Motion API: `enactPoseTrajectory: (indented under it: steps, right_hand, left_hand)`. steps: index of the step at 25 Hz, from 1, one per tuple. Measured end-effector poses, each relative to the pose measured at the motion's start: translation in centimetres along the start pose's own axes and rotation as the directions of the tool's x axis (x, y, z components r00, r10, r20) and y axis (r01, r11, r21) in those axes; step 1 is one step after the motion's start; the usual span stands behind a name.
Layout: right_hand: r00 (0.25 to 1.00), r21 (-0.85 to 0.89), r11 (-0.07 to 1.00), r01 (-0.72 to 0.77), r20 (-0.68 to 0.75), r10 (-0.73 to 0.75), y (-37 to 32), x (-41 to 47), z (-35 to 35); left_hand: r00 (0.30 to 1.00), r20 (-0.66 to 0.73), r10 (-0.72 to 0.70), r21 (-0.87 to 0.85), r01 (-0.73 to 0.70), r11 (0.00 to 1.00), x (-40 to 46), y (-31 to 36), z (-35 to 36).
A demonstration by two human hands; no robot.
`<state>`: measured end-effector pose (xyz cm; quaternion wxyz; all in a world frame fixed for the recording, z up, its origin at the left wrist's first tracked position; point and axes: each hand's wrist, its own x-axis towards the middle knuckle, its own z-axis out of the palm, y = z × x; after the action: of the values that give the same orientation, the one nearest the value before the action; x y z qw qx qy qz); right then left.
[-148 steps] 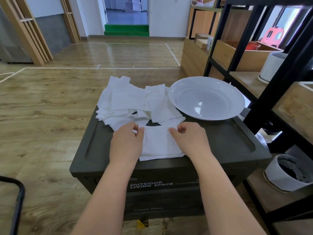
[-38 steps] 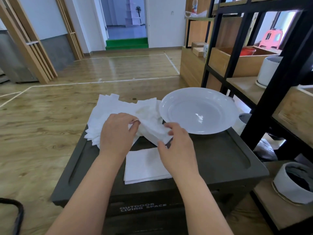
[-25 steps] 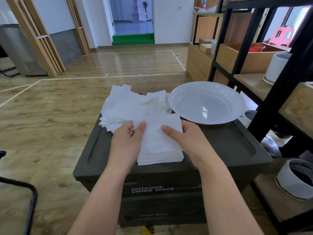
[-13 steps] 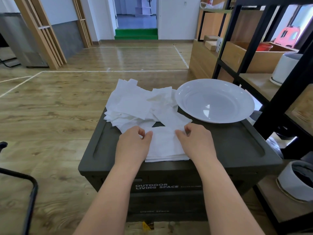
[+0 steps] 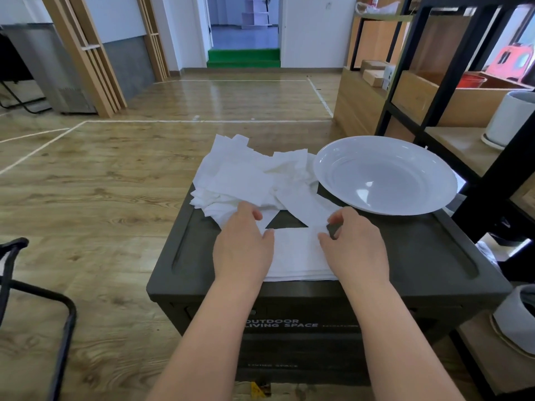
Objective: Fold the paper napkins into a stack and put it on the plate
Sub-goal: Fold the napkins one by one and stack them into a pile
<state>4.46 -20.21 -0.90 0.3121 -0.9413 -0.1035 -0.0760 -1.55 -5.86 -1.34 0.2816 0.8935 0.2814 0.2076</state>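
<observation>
A: What are the fingers doing?

B: On the left hand they are curled loosely over the left edge of the folded stack, the thumb lying against the top sheet. On the right hand the thumb and forefinger are bent toward each other at the stack's far right corner. They seem to nip the paper there, though I cannot tell for sure that they have hold of it.

A: So where do the napkins stand?

B: In two lots. The folded stack lies flat at the near edge of the counter, a dark storage box, with several layers showing along its front. Beyond it, touching its far edge, the loose napkins sprawl in an untidy heap over the counter's far left corner.

A: And the plate?

B: The plate sits at the far right, just beside the heap, with nothing on it.

A: How far along, then?

B: Partway, I judge. A few are folded and squared, a good many are still loose, and the move to the plate is not yet done.
</observation>
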Motion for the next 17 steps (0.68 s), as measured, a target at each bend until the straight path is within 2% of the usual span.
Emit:
enactPoseTrajectory:
  steps: [1, 3, 4, 6, 8, 10, 17]
  right_hand:
    - [0.999, 0.024, 0.998, 0.05, -0.018, -0.05, -0.3, -0.1, 0.0]
    - [0.992, 0.035, 0.994, 0.105, 0.066, -0.107, -1.0, -0.2, 0.2]
    - [0.984, 0.022, 0.995, 0.101, 0.148, -0.103, -1.2, -0.3, 0.4]
    - [0.963, -0.001, 0.997, 0.072, 0.262, -0.069, -1.2, -0.5, 0.6]
    - [0.962, 0.011, 0.998, 0.054, 0.267, -0.055, -1.1, -0.6, 0.6]
    - [0.964, 0.019, 0.998, 0.059, 0.26, -0.062, -1.1, -0.7, 0.6]
    - [0.981, 0.115, 0.993, 0.036, 0.185, -0.057, -1.1, -0.4, 0.1]
  left_hand:
    - [0.999, 0.036, 0.019, -0.002, -0.019, 1.0, 0.0, 0.2, 0.2]
    - [0.995, 0.089, 0.034, 0.019, -0.035, 0.999, 0.1, 0.4, 0.7]
    - [0.998, 0.054, 0.036, 0.029, -0.037, 0.999, 0.2, 0.5, 0.9]
    - [0.984, -0.141, 0.107, 0.104, -0.092, 0.99, 1.1, 0.5, 1.0]
    - [0.948, -0.253, 0.191, 0.228, -0.133, 0.965, 2.4, 0.4, 1.1]
    - [0.955, -0.222, 0.198, 0.3, -0.127, 0.945, 3.6, 0.1, 1.4]
    - [0.948, -0.239, 0.213, 0.261, -0.149, 0.954, 3.7, -0.2, 1.3]
